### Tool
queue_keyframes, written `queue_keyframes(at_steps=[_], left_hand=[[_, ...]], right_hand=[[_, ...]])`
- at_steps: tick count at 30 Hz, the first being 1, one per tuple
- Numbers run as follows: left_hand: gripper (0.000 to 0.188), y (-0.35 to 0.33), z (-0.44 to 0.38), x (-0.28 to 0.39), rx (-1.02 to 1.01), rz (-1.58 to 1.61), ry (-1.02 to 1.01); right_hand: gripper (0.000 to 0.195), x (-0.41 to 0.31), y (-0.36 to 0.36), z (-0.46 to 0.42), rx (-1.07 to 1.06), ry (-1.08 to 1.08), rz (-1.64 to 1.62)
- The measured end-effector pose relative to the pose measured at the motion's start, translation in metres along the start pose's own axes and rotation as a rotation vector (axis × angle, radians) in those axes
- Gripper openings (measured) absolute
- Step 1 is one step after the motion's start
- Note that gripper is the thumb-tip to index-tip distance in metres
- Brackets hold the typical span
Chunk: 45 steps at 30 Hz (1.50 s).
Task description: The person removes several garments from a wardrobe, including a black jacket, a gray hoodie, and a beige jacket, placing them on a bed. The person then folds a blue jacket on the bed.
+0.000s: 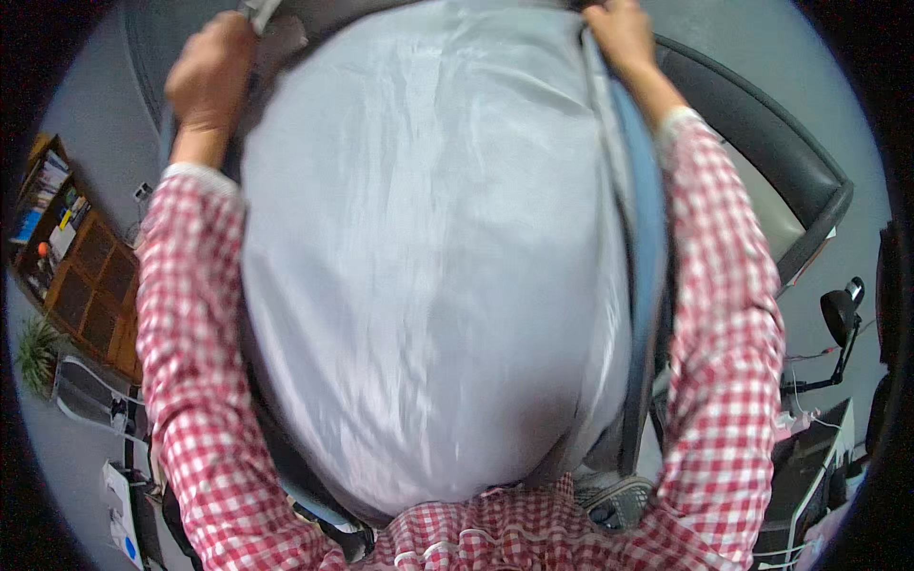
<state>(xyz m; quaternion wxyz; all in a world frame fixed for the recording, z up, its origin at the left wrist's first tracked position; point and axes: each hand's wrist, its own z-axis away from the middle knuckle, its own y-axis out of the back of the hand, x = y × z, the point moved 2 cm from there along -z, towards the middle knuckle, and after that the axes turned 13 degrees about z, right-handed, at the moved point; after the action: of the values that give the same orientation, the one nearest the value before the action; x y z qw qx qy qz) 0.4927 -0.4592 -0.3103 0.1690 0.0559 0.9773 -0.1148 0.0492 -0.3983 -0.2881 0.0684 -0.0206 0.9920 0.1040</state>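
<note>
A large sheet of smooth, light grey cloth (pixel 428 250) with a satin sheen hangs stretched in front of me, from the top of the view down to my waist. A blue band (pixel 646 193) and darker material run along its right side. My left hand (pixel 211 78) is closed at the upper left edge, with a pale scrap of material at its fingers. At the upper right corner, my right hand (pixel 621 36) grips the cloth's edge. Soft folds cross its surface. Whether it is a garment lining or another item, I cannot tell.
A dark grey sofa (pixel 771 128) stands at the right, with a black desk lamp (pixel 841 314) and a desk (pixel 821 457) below it. On the left are a wooden bookcase (pixel 96 264), a green plant (pixel 36 357) and a mesh-backed chair (pixel 93 392).
</note>
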Motion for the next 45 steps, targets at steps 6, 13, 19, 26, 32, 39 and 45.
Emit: queue_keyframes(at_steps=[6, 13, 19, 26, 32, 39, 45], left_hand=[[0.074, -0.026, 0.094, 0.079, -0.523, 0.566, 0.239], [0.069, 0.197, 0.345, 0.066, -1.416, 1.123, 0.616], [0.052, 0.358, 0.460, 0.092, -1.251, 0.914, 1.174], [0.059, 0.378, 0.448, 0.111, -1.493, 0.844, 2.603], [0.056, 0.381, 0.462, 0.119, -1.195, 0.831, 2.975], [0.031, 0.375, 0.429, 0.110, -1.388, 0.752, 2.423], [0.028, 0.342, 0.401, 0.085, -0.699, 0.899, 2.294]], right_hand=[[0.048, 0.017, -0.055, 0.094, -0.217, 0.388, -0.186], [0.027, 0.091, 0.104, 0.400, -0.937, -0.420, -0.375], [0.022, 0.159, 0.162, 0.613, -0.859, -1.279, -0.333], [0.049, 0.147, 0.099, 0.699, -0.768, -1.728, -0.787], [0.042, 0.123, 0.118, 0.691, -0.944, -1.517, -0.776], [0.032, 0.159, 0.188, 0.643, -1.213, -0.711, 0.072], [0.026, 0.084, 0.200, 0.458, -0.817, -0.290, 0.488]])
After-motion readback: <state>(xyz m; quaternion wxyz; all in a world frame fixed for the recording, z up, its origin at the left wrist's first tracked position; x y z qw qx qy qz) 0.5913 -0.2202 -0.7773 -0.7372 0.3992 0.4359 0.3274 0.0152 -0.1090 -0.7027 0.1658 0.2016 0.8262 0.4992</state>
